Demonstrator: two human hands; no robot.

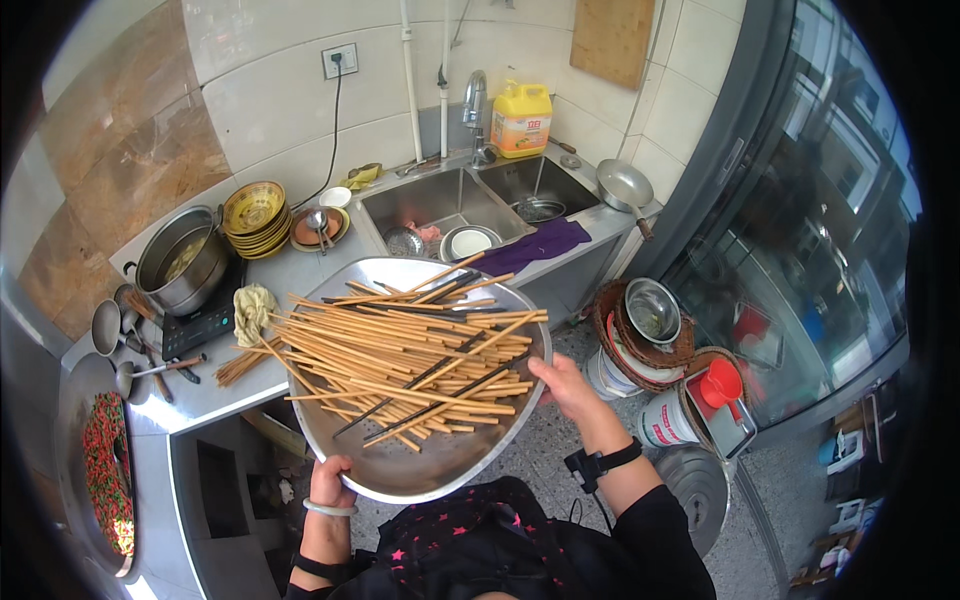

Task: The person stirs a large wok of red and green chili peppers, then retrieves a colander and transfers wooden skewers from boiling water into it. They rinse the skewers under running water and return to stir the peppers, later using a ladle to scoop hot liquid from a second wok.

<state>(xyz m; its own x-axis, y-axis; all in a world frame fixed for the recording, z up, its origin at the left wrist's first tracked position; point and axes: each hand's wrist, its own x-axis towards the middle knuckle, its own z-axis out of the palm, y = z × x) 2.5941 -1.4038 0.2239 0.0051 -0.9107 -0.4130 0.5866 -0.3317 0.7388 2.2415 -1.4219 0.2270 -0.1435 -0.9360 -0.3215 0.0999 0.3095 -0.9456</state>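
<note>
Both my hands hold a wide metal basin (420, 476) by its rim in front of my body. My left hand (330, 480) grips the near left edge, and my right hand (568, 384) grips the right edge. A large heap of light wooden chopsticks (412, 352) lies in the basin, with some dark chopsticks (448, 396) among them. Several chopstick ends stick out over the rim. The basin's far side reaches over the counter edge, close to a bundle of thin sticks (247, 364) and a crumpled pale cloth (255, 313).
Behind the basin is a double sink (416, 196) holding bowls, with a purple cloth (536, 246) over its front edge. A steel pot (180, 259), stacked yellow bowls (255, 214) and a wok (79, 465) of chopped peppers stand left. Buckets and baskets (615, 341) crowd the floor right.
</note>
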